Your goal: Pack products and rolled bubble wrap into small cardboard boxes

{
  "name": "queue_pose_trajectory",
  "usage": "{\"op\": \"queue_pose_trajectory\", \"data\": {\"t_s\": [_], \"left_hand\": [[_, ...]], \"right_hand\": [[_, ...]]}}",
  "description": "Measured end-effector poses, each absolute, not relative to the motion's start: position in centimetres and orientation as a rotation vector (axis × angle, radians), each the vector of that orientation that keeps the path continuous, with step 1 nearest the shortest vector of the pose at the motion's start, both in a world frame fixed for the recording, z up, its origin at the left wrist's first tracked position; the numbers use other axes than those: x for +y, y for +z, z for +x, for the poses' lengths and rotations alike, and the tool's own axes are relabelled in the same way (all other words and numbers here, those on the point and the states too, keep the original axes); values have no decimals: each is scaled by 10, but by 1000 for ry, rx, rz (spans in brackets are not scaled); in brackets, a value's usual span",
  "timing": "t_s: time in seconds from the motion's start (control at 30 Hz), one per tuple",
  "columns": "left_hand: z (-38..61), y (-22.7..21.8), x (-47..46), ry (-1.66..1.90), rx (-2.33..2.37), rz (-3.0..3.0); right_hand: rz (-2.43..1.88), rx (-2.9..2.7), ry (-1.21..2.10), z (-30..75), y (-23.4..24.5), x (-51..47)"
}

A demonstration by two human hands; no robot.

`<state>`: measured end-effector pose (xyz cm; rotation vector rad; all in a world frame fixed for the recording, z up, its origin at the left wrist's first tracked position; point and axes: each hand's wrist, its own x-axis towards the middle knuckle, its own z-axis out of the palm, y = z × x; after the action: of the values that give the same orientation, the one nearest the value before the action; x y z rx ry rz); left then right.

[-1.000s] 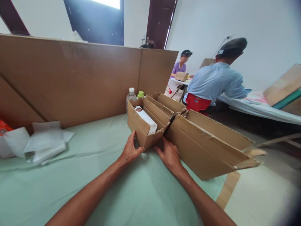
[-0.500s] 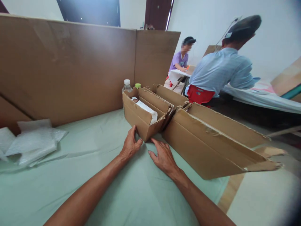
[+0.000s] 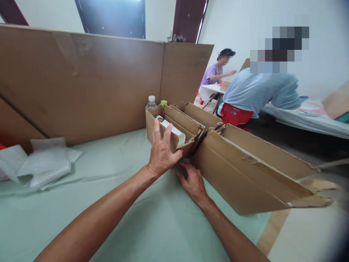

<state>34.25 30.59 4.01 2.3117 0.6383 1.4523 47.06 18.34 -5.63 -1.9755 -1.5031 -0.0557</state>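
Note:
A partly folded cardboard box [image 3: 174, 127] stands on the pale green cloth [image 3: 109, 203], with a white wrapped item [image 3: 174, 133] inside it. My left hand [image 3: 163, 151] lies against the box's near side wall, fingers stretched up and apart, thumb at the near corner. My right hand [image 3: 192, 182] rests low at the box's near end, fingers tucked under the corner next to the long cardboard flap [image 3: 245, 171].
A tall cardboard screen [image 3: 81, 83] stands behind the cloth. Plastic bags [image 3: 43, 163] lie at the left. Two bottles [image 3: 151, 103] stand behind the box. Two other people work at tables [image 3: 300, 120] at the right.
My left hand has risen from the box's lower corner up onto its side wall with the fingers spread. My right hand stays low at the near end.

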Motion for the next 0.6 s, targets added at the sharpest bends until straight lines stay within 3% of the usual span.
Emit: {"op": "queue_pose_trajectory", "data": {"t_s": [0.3,0.6], "left_hand": [[342,63,310,1330,652,2386],[336,42,305,1281,615,2211]], "right_hand": [[-1979,-1535,-57,468,-53,182],[-2007,-1556,-74,469,-51,183]]}}
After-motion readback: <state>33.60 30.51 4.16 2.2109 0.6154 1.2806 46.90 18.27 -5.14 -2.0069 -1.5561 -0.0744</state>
